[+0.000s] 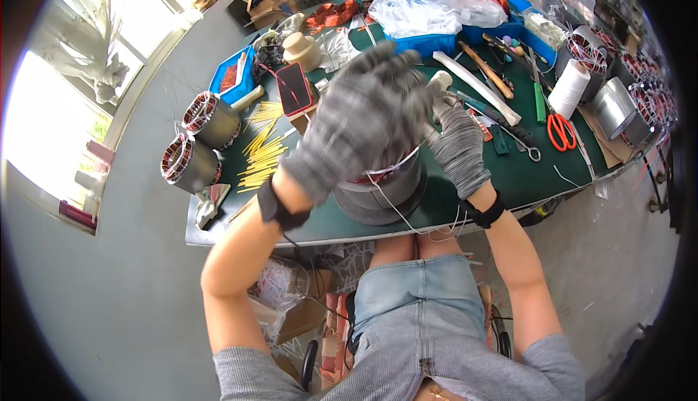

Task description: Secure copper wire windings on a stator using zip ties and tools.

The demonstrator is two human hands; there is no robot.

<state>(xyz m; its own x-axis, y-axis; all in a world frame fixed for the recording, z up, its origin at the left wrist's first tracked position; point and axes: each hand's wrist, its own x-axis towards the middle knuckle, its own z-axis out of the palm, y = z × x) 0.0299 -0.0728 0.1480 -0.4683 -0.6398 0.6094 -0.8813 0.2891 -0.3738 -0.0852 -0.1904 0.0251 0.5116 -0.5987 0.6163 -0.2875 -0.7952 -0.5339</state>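
A grey motor stator (398, 186) stands on a dark round base at the table's near edge, right in front of me. Red and white windings show at its top rim, largely covered by my hands. White lacing cord (392, 207) trails from the rim down over the table edge. My left hand (356, 121), in a grey striped glove, is raised over the stator and smeared by motion, so its grip is unclear. Just right of the stator is my right hand (458, 143), gloved alike, fingers curled inward; whatever they hold is hidden.
Two wound stators (190, 165) and yellow sleeving sticks (263, 157) lie left, near a phone (294, 88). Rightward are a white-headed mallet (476, 87), red-handled scissors (561, 133), a white cord spool (569, 88) and more stators. Blue bins (418, 46) with plastic bags stand behind.
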